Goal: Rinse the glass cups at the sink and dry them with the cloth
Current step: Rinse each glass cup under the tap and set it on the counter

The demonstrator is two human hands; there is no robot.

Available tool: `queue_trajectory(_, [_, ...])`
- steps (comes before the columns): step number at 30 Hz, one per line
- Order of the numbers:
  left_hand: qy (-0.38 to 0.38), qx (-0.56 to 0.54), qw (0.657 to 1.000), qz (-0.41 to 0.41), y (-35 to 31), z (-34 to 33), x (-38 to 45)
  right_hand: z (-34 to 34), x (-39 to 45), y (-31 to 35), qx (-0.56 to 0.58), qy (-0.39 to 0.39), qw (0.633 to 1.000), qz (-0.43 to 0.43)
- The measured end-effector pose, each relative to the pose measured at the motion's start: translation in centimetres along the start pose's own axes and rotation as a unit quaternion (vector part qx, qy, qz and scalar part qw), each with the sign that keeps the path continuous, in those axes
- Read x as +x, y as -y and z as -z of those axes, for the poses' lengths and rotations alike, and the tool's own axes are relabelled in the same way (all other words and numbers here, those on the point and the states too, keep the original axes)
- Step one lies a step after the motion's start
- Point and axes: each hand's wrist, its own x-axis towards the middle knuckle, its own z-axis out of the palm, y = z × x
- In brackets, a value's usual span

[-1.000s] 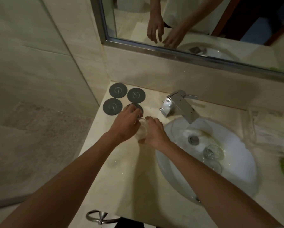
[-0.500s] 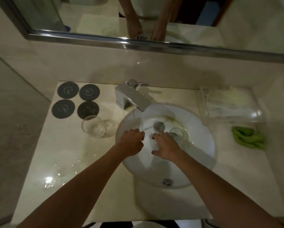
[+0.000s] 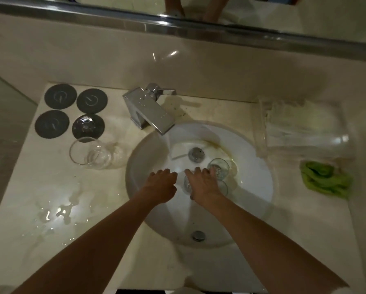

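Inside the sink (image 3: pixel 252 198), two glass cups (image 3: pixel 219 167) under right hand (image 3: pixel 203 184), fingers spread.

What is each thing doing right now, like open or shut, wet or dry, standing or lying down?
Tap: no water seen running.
Cup on counter: upright, empty, by the wet coaster.
Far cup in sink: on its side.
Near cup in sink: under the right hand, touched.
Left hand: loosely curled, holding nothing.
Counter: puddled.
Green cloth: crumpled, unused.
Drain: cannot tell.
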Motion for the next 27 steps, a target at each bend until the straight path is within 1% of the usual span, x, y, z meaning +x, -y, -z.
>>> queue_trajectory(3, [-0.004,-0.051,0.999,0.011,0.2,-0.3,0.1,0.3,0.4,-0.2,0.025,-0.015,0.999,0.020])
queue_trajectory(5, [0.001,-0.164,0.985,0.049,0.3,-0.1,0.4,1.2,0.7,-0.4,0.064,-0.032,0.997,0.030])
queue_trajectory(6, [0.002,-0.237,0.969,0.074,0.4,0.2,0.5,1.8,0.8,-0.6,0.091,-0.045,0.994,0.031])
queue_trajectory(9, [-0.013,-0.417,0.900,0.128,0.5,1.4,1.2,3.7,1.4,-0.7,0.211,-0.100,0.972,0.031])
queue_trajectory(10, [-0.025,-0.474,0.868,0.146,0.5,2.1,1.3,4.3,1.8,-0.7,0.254,-0.110,0.960,0.032])
queue_trajectory(11, [-0.039,-0.536,0.828,0.160,0.6,2.6,1.4,4.9,2.2,-0.7,0.296,-0.117,0.947,0.034])
queue_trajectory(12, [-0.049,-0.591,0.788,0.167,0.7,3.0,1.4,5.3,2.5,-0.6,0.339,-0.120,0.932,0.037])
queue_trajectory(13, [-0.063,-0.632,0.755,0.164,0.9,3.4,1.6,5.6,2.9,-0.5,0.383,-0.122,0.915,0.037])
queue_trajectory(15, [-0.085,-0.667,0.725,0.149,1.6,4.0,1.9,5.8,3.3,-0.3,0.476,-0.128,0.870,0.035])
queue_trajectory(17, [-0.081,-0.692,0.704,0.138,2.1,4.4,2.1,5.6,3.2,0.1,0.555,-0.123,0.822,0.033])
queue_trajectory(19, [-0.078,-0.718,0.676,0.150,2.2,4.8,2.3,5.1,3.1,0.6,0.604,-0.117,0.787,0.033])
queue_trajectory(20, [-0.074,-0.727,0.664,0.156,2.3,5.0,2.4,4.9,3.1,0.9,0.617,-0.119,0.777,0.032])
queue_trajectory(23, [-0.046,-0.744,0.650,0.151,2.4,5.4,2.3,4.7,3.4,1.3,0.638,-0.130,0.759,0.016])
queue_trajectory(24, [-0.038,-0.747,0.646,0.150,2.5,5.5,2.1,4.8,3.4,1.3,0.636,-0.134,0.760,0.013])
queue_trajectory(26, [-0.031,-0.750,0.644,0.149,2.8,5.7,1.8,4.9,3.7,1.4,0.615,-0.143,0.775,0.017])
queue_trajectory(27, [-0.036,-0.745,0.650,0.144,3.0,5.7,1.7,5.0,3.7,1.5,0.603,-0.148,0.784,0.021])
